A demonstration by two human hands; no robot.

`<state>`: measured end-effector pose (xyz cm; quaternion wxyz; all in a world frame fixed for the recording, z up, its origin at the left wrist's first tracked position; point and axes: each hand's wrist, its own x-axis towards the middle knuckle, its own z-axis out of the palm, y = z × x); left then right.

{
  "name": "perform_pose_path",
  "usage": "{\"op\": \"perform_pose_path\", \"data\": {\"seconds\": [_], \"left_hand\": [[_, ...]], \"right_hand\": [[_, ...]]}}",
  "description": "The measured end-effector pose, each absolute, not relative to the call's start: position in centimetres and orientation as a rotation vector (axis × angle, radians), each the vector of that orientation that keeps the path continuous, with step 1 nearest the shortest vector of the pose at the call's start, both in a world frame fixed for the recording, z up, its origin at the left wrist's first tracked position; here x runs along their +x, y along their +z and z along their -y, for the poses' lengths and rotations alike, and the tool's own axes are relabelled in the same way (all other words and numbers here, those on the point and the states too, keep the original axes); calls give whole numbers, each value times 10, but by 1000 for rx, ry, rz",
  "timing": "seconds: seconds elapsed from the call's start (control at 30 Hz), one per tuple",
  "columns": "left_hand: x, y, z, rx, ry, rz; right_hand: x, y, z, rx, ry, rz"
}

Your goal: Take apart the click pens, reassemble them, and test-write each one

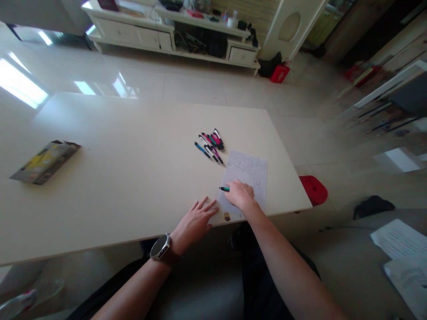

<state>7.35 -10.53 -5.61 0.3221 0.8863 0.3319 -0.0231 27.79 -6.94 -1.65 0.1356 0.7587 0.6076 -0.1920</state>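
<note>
In the head view, my right hand is closed around a green and black pen over a sheet of paper. Rows of writing cover the upper part of the sheet; my hand hides some of its lower part. My left hand lies on the tabletop with fingers spread, just left of the paper and holding nothing. By the paper's bottom edge is a small yellow cartoon figure. Several colored pens form a loose pile beyond the paper's upper left corner.
An opened grey and yellow box lies at the left of the white table. Past the right table edge is a red stool seat. More papers rest at the lower right. A white cabinet stands across the floor.
</note>
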Motion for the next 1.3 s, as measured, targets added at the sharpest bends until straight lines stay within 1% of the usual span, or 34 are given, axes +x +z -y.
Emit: {"op": "perform_pose_path", "data": {"seconds": [0.2,0.3,0.37,0.43,0.5,0.63,0.7,0.77,1.0,1.1,1.17,1.23,1.3], "left_hand": [[72,-50,103,2306,-104,-854],[72,-48,99,2279,10,-917],[71,-45,94,2239,114,-1044],[69,-42,89,2193,192,-1179],[66,-39,84,2169,230,-1250],[63,-37,83,2197,217,-1221],[65,-38,87,2226,182,-1146],[68,-41,93,2260,151,-1059],[93,-57,117,2384,86,-893],[112,-60,120,2407,101,-883],[126,-61,120,2398,135,-881],[138,-62,121,2376,156,-865],[146,-62,123,2353,166,-828]], "right_hand": [[298,-28,66,2308,-586,-1754],[296,-29,61,2404,-656,-1891],[287,-28,59,2449,-823,-2034],[276,-26,58,2449,-1168,-2161],[266,-23,57,2403,-1665,-2163],[257,-16,57,2376,-2645,-1732],[256,-12,57,2303,-2986,-1515],[256,-7,56,2246,-3146,-1396],[253,0,54,2377,-3092,-1435],[249,-10,54,2500,-2921,-1495],[246,-20,53,2667,-2612,-1608],[245,-31,54,2822,-2122,-1811],[248,-38,55,2832,-1612,-2104]]}}
